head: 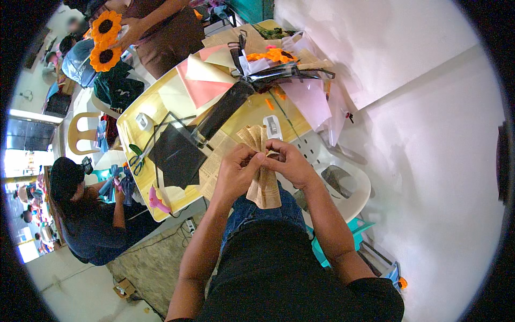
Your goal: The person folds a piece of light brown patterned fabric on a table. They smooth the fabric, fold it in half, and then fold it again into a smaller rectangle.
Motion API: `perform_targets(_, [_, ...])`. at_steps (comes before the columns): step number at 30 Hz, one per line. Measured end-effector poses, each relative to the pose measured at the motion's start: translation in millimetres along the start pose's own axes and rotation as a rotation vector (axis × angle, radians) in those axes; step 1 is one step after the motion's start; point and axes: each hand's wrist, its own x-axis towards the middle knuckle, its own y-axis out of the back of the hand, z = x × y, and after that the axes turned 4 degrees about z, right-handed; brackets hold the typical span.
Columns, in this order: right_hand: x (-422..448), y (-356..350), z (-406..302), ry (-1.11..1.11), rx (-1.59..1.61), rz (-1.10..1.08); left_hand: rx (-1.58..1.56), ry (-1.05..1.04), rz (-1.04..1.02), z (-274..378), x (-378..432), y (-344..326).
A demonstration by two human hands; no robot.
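Both my hands pinch the middle of a sheet of newsprint-patterned wrapping paper (263, 191), gathered into pleats that fan out above and below my fingers. My left hand (238, 171) grips its left side and my right hand (290, 165) its right side, with the thumbs close together. The paper is over my lap at the table's near edge. Just beyond it stands a white tape dispenser (273, 127). More newsprint-patterned paper (213, 161) lies flat to the left of my left hand, beside black wrapping sheets (177, 155).
On the yellow table (181, 205) lie blue-handled scissors (137, 164), a pink glue gun (158, 200), a clear-wrapped black roll (225, 108) and a bouquet with orange flowers (273, 55). A white plastic chair (360, 189) is at right. One person stands holding crocheted sunflowers (106, 25); another sits at left.
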Motion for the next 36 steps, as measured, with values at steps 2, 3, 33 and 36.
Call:
perform_targets(2, [-2.6,1.6,1.1,0.041,0.036,-0.065,-0.087,0.090,0.047,4.7,-1.0,0.0])
perform_targets(3, [-3.9,2.2,1.2,0.063,0.053,-0.097,-0.054,0.058,0.075,6.4,-0.1,3.2])
perform_targets(33, [-8.5,-21.3,41.6,-0.009,-0.001,0.061,0.046,-0.068,0.302,-23.5,7.9,14.4])
perform_targets(36, [-7.8,-21.6,38.7,0.016,-0.148,0.078,-0.088,-0.007,0.300,-32.3,8.1,11.9])
